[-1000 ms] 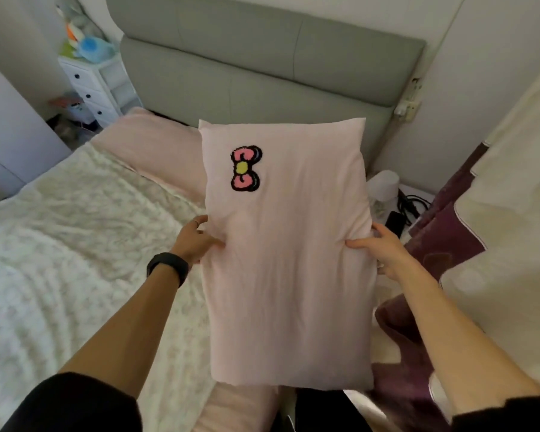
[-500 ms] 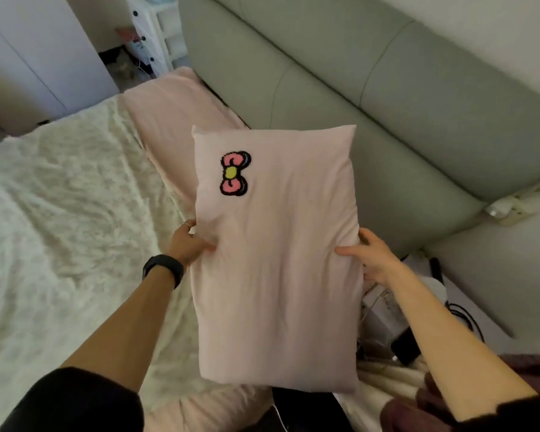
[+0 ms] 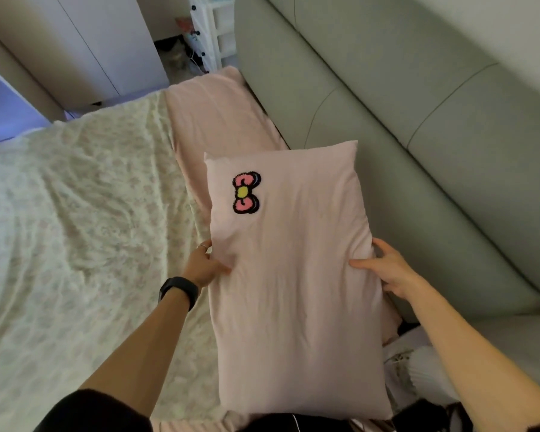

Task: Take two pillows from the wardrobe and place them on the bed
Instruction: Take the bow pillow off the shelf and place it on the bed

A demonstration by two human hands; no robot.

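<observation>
I hold a pale pink pillow (image 3: 296, 275) with a pink bow patch lengthwise over the head end of the bed (image 3: 75, 213). My left hand (image 3: 205, 266) grips its left edge; a black band sits on that wrist. My right hand (image 3: 387, 269) grips its right edge, fingers curled round the side. The pillow's far end reaches toward the grey padded headboard (image 3: 418, 120). A strip of pink fabric (image 3: 219, 120), sheet or second pillow I cannot tell, lies along the headboard beyond it. The wardrobe (image 3: 85, 42) stands at the back left, doors closed.
A cream lace bedspread covers the mattress on the left. A white drawer unit (image 3: 212, 29) stands beyond the bed's far corner beside the headboard. White pleated fabric and dark items (image 3: 418, 369) crowd the gap at the lower right.
My view has swung left and down along the headboard. The pillow has moved lower toward the mattress by the headboard, both hands keeping the same grip on its sides.
</observation>
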